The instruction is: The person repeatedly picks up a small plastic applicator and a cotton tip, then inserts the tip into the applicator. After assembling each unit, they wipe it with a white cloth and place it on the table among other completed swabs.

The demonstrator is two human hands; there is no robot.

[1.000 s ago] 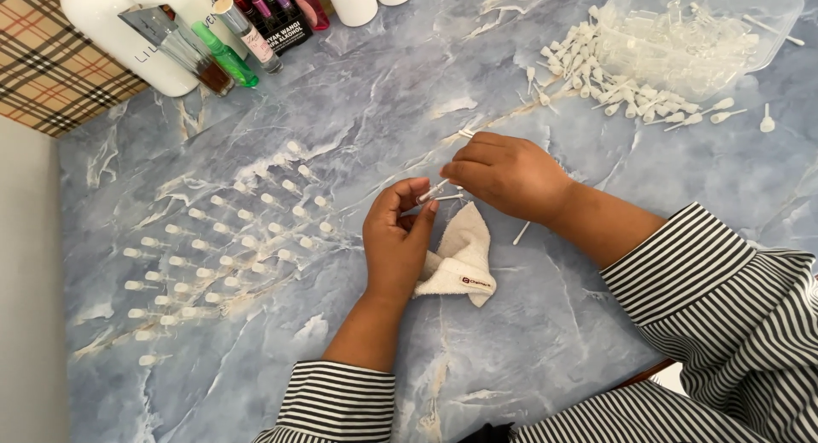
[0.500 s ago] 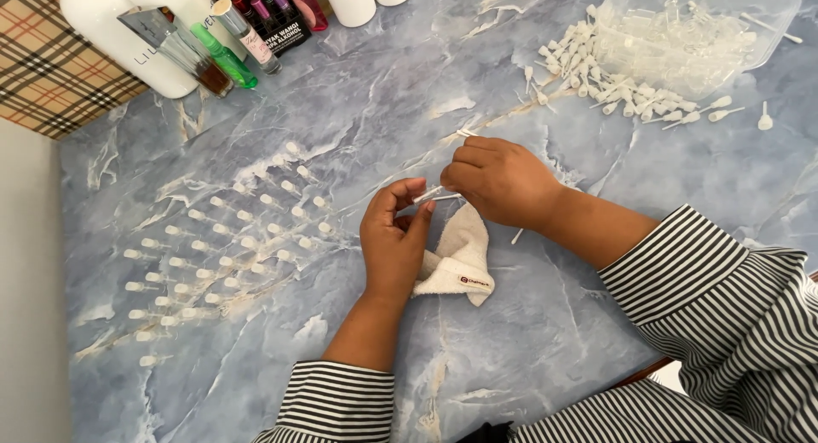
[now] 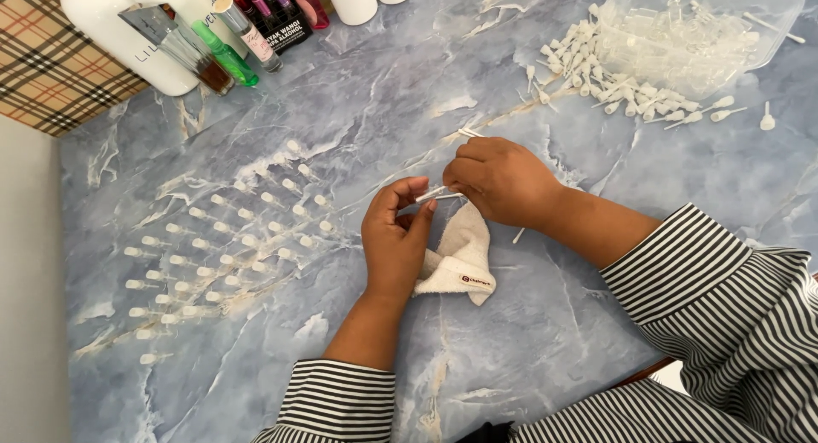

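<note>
Your left fingers [image 3: 407,206] curl around one end of a thin white plastic stick-like piece [image 3: 439,194], thumb and forefinger pinching it; your left hand [image 3: 394,247] rests on a small folded white towel cloth [image 3: 460,260] lying on the blue marbled tabletop [image 3: 528,324]. Well left of those fingers, rows of small clear capped vials [image 3: 221,238] stand laid out diagonally. Far up-left of the fingers: white plastic bottles [image 3: 128,34], a green tube [image 3: 223,53], dark small bottles [image 3: 281,17].

Right fingers [image 3: 464,175] are clenched on the other end of the same piece, your right hand [image 3: 503,183] closed over it just above the cloth. So the piece is held between both hands, off the table, just over the towel. Exact part type is too small to tell.

Up-right of the right fingers: a loose heap of white plastic caps and stems [image 3: 596,77] spilling from a clear plastic tub [image 3: 767,25].

Step looks like handling or wiping one small piece over the cloth, mid-way. Next move likely calls for a steady two-hand pinch, small and precise.
</note>
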